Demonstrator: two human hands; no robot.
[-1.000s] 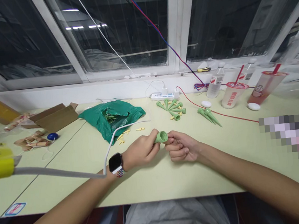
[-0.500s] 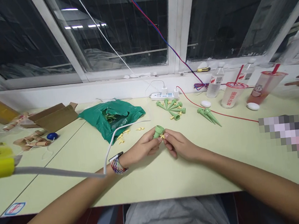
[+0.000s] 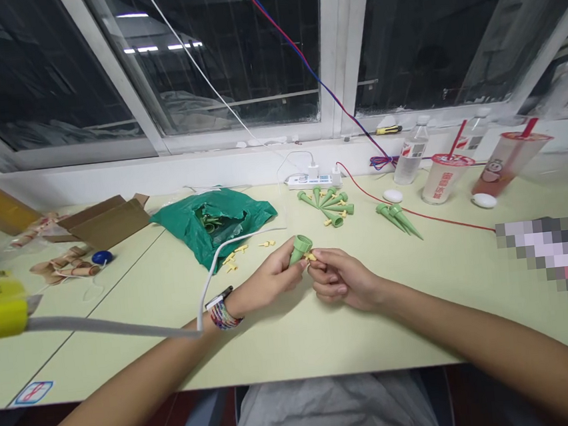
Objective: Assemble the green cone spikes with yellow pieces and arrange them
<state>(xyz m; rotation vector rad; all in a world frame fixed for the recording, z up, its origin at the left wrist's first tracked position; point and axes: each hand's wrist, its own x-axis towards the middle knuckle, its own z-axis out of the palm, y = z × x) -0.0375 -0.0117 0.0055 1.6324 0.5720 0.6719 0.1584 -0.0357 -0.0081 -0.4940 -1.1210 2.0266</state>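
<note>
Both hands have come closer: left hand pinches a green cone, right hand pinches a yellow bit at it, not pushed in yet.

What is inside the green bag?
The green bag lies open on the table. A few green parts show in its mouth. The folds cover the rest, so how many are in there cannot be seen.

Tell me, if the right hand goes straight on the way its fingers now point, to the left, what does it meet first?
Most likely the green cone held by the left hand. The right hand pinches a small yellow piece right against the cone's side, so almost no gap remains. Depth is hard to judge from one view.
</note>
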